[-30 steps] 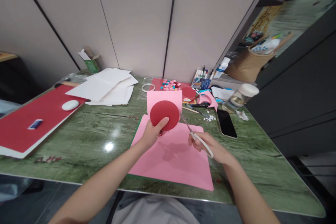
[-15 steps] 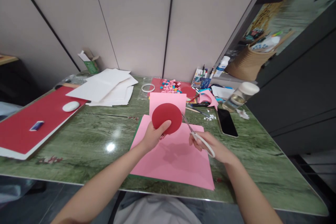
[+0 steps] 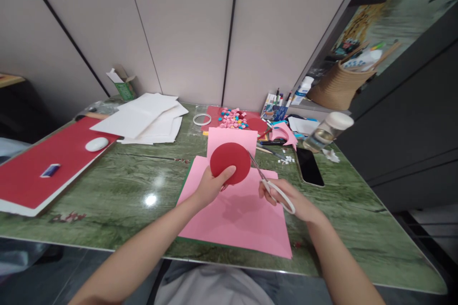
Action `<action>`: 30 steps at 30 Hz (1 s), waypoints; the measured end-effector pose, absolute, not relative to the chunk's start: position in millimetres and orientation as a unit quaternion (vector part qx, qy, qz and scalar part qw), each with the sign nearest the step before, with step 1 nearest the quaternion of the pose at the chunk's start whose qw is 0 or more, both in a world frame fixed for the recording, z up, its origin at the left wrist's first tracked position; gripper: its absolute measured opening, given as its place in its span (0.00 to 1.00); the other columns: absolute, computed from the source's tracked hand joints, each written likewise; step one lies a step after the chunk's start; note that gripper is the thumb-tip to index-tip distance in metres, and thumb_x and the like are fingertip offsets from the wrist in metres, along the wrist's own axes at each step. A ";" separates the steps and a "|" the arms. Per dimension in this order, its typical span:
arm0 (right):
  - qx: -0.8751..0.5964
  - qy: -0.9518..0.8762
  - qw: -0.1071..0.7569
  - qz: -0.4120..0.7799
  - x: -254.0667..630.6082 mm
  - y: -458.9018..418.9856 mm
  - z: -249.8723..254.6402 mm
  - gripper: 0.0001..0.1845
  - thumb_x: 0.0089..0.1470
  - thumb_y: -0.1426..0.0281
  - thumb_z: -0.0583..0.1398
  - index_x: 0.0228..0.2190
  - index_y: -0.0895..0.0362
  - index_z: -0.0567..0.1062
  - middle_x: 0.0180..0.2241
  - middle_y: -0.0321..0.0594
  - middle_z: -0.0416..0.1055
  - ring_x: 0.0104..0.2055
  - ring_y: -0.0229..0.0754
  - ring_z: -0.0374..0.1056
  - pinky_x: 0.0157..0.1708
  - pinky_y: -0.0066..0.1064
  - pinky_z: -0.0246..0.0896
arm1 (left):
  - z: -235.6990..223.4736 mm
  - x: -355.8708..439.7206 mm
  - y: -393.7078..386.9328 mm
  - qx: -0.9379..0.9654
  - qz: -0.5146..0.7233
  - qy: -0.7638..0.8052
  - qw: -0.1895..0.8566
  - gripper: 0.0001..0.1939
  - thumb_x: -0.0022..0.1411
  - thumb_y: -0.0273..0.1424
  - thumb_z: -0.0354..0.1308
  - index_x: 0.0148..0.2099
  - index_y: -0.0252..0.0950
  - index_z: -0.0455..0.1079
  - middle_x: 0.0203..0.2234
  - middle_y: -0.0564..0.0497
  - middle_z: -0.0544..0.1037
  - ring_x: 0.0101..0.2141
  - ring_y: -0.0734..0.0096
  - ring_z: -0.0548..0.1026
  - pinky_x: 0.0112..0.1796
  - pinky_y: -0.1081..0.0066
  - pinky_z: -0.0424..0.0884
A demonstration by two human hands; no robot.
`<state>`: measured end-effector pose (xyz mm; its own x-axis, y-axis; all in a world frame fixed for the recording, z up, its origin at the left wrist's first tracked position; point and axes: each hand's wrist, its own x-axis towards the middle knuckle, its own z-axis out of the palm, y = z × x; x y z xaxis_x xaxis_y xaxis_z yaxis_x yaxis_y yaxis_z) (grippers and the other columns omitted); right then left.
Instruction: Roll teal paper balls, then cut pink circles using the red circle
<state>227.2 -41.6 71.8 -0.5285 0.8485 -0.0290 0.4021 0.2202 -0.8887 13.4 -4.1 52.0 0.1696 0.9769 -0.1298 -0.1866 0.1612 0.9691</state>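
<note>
My left hand point(image 3: 210, 186) pinches a red paper circle point(image 3: 230, 159) against a piece of pink paper point(image 3: 232, 137) behind it, thumb on the circle's lower front. Both are held up above a stack of larger pink sheets point(image 3: 236, 226). In my right hand point(image 3: 284, 198) are white-handled scissors point(image 3: 281, 195), fingers closed about the handles. The blades point up and left, their tips at the right edge of the circle and the pink paper. How far the blades are apart is hard to make out.
Behind lie colourful small pieces point(image 3: 233, 118) and pink scraps point(image 3: 282, 132). To the right are a phone point(image 3: 309, 167) and a clear bottle point(image 3: 327, 132). White sheets point(image 3: 143, 114), a red board point(image 3: 43, 171) and a white mouse-like object point(image 3: 96, 144) lie on the left.
My left hand has shifted slightly right and down with the red circle and pink paper. The scissors have moved a little right, their tips staying by the paper's right edge.
</note>
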 end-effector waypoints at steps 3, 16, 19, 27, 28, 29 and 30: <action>-0.424 -0.738 0.245 0.465 227.2 -41.9 72.5 0.27 0.54 0.50 0.44 0.29 0.60 0.67 0.20 0.34 0.57 0.23 0.34 0.53 0.25 0.27 0.48 | 51.4 12.8 -4.5 0.468 0.460 0.439 0.614 0.17 0.46 0.42 0.59 0.30 0.32 0.66 0.16 0.54 0.66 0.16 0.81 0.61 0.16 0.79 0.56; -0.446 -0.745 0.243 0.432 223.6 -42.1 70.6 0.24 0.56 0.53 0.44 0.21 0.58 0.60 0.19 0.33 0.55 0.23 0.34 0.50 0.25 0.27 0.47 | 54.5 11.7 -4.4 0.465 0.452 0.441 0.620 0.18 0.46 0.42 0.59 0.32 0.32 0.67 0.18 0.53 0.68 0.18 0.79 0.64 0.17 0.78 0.58; -0.447 -0.747 0.241 0.430 224.8 -42.0 70.6 0.23 0.56 0.53 0.44 0.21 0.58 0.59 0.19 0.33 0.55 0.23 0.34 0.51 0.25 0.27 0.47 | 53.7 11.4 -3.8 0.465 0.449 0.440 0.623 0.18 0.46 0.42 0.59 0.32 0.32 0.67 0.18 0.53 0.68 0.18 0.78 0.64 0.17 0.78 0.59; -0.459 -0.746 0.230 0.423 227.8 -41.9 69.4 0.22 0.57 0.56 0.44 0.20 0.58 0.59 0.19 0.33 0.56 0.22 0.33 0.52 0.25 0.27 0.47 | 53.0 10.1 -2.4 0.469 0.440 0.442 0.625 0.17 0.46 0.42 0.59 0.31 0.33 0.67 0.19 0.54 0.67 0.18 0.79 0.64 0.17 0.78 0.58; -0.460 -0.746 0.230 0.422 227.8 -41.8 69.5 0.22 0.57 0.55 0.45 0.20 0.58 0.59 0.19 0.33 0.56 0.22 0.33 0.52 0.25 0.27 0.47 | 53.1 10.0 -2.2 0.467 0.440 0.441 0.627 0.17 0.46 0.42 0.59 0.31 0.33 0.66 0.19 0.54 0.67 0.18 0.79 0.64 0.17 0.78 0.58; -0.461 -0.747 0.229 0.421 227.8 -41.8 69.7 0.22 0.57 0.55 0.44 0.20 0.58 0.59 0.19 0.33 0.56 0.22 0.33 0.52 0.25 0.27 0.47 | 53.3 10.0 -2.1 0.466 0.441 0.440 0.629 0.17 0.46 0.42 0.59 0.31 0.33 0.66 0.19 0.54 0.67 0.19 0.79 0.64 0.17 0.78 0.58; -0.463 -0.748 0.228 0.418 227.8 -41.7 70.0 0.22 0.57 0.56 0.44 0.20 0.58 0.58 0.19 0.33 0.56 0.22 0.33 0.52 0.25 0.27 0.47 | 53.4 9.9 -1.9 0.465 0.440 0.438 0.630 0.17 0.46 0.42 0.59 0.31 0.33 0.66 0.19 0.54 0.67 0.19 0.79 0.64 0.17 0.78 0.58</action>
<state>227.8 -41.7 70.0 -0.4680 0.8825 -0.0459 0.5009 0.2221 -0.8366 9.9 -1.9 53.4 0.2278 0.9632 -0.1426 -0.1471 0.1789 0.9728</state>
